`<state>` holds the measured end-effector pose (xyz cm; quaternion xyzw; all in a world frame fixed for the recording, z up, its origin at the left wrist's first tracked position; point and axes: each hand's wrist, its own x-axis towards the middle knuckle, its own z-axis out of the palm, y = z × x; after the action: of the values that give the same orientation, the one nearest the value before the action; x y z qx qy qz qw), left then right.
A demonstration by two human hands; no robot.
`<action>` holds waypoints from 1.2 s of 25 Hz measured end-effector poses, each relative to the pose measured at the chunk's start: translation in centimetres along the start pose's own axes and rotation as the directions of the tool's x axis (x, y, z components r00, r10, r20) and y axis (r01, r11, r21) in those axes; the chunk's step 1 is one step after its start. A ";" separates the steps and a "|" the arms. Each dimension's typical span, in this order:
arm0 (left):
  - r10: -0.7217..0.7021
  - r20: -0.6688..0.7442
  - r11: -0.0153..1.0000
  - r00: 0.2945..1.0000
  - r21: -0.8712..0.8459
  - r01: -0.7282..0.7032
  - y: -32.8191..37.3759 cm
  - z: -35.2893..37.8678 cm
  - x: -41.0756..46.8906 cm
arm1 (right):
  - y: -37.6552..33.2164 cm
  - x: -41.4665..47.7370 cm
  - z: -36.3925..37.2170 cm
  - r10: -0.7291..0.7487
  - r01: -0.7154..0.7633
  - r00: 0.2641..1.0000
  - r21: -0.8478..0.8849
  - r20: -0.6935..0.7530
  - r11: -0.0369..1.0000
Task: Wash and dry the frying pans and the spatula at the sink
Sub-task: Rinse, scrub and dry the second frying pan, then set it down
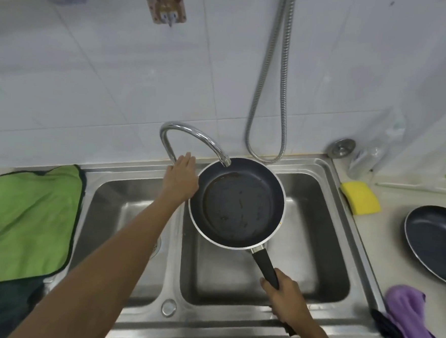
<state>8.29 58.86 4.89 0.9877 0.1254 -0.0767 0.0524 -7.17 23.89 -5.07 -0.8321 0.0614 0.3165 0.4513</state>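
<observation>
Right hand grips the frying pan handle, pan pointing away under the faucet; left hand open there.

White tiled wall, pale countertop, perhaps a wall hook

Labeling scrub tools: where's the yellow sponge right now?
In the head view, the sponge lies on the counter right of the sink, at its back corner, behind the second pan.

2 bare forearms, sleeveless, no rings visible
</observation>
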 end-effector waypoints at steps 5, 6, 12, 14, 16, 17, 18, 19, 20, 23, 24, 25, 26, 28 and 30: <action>0.029 -0.051 0.999 0.998 -0.013 -0.030 -0.7 0.9 -0.3 | 0.1 -0.1 0.2 0.011 -0.010 1.000 0.025 -0.009 1.000; 0.027 -0.054 1.000 0.998 -0.015 -0.028 -0.7 1.0 -0.4 | 0.1 -0.1 0.2 0.013 -0.013 1.000 0.027 -0.005 1.000; -0.041 -0.154 0.993 0.987 -0.114 0.023 0.0 1.7 -2.2 | -0.2 0.0 0.2 0.003 -0.003 1.000 0.017 -0.005 1.000; -0.091 -0.226 0.983 0.970 -0.174 0.052 -0.1 3.6 -4.1 | -0.1 0.1 0.3 0.001 -0.001 1.000 0.022 -0.004 1.000; -0.128 -0.211 0.977 0.969 -0.198 0.086 -0.5 6.0 -6.4 | 0.0 0.2 0.4 0.000 0.000 1.000 0.017 -0.007 1.000; -0.129 -0.156 0.976 0.979 -0.197 0.097 -0.7 7.1 -7.3 | 0.1 0.3 0.4 0.000 0.000 1.000 0.011 -0.012 1.000; -0.117 -0.087 0.978 0.989 -0.183 0.100 -0.7 8.1 -8.2 | 0.1 0.3 0.4 0.001 0.000 1.000 0.008 -0.013 1.000; -0.103 -0.034 0.982 0.994 -0.164 0.096 -0.7 9.0 -8.7 | 0.2 0.4 0.4 0.001 -0.001 1.000 0.009 -0.011 1.000; -0.099 -0.004 0.983 0.995 -0.155 0.097 -0.7 9.5 -8.9 | 0.2 0.4 0.4 0.001 -0.001 1.000 0.011 -0.010 1.000; -0.142 0.027 0.970 0.990 -0.193 0.144 -0.4 9.5 -8.6 | 0.3 0.4 0.5 -0.001 0.001 1.000 0.015 -0.011 1.000; -0.145 0.027 0.970 0.989 -0.193 0.148 -0.4 9.4 -8.6 | 0.3 0.4 0.5 -0.001 0.001 1.000 0.014 -0.012 1.000; -0.142 0.027 0.973 0.990 -0.183 0.144 -0.4 9.5 -8.5 | 0.2 0.3 0.5 -0.001 0.001 1.000 0.013 -0.010 1.000; -0.136 0.028 0.975 0.990 -0.173 0.139 -0.5 9.4 -8.6 | 0.2 0.3 0.5 -0.001 0.001 1.000 0.010 -0.009 1.000; -0.129 0.029 0.977 0.991 -0.169 0.133 -0.6 9.6 -8.6 | 0.1 0.3 0.4 -0.013 0.013 1.000 0.005 -0.013 1.000; -0.135 0.041 0.977 0.990 -0.163 0.140 -0.5 9.7 -8.5 | 0.0 0.2 0.3 -0.030 0.029 0.999 -0.005 -0.022 1.000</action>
<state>-1.34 56.13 -3.26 0.9677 0.1984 -0.0843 0.1308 -7.15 24.18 -5.35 -0.8373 0.0533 0.3009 0.4535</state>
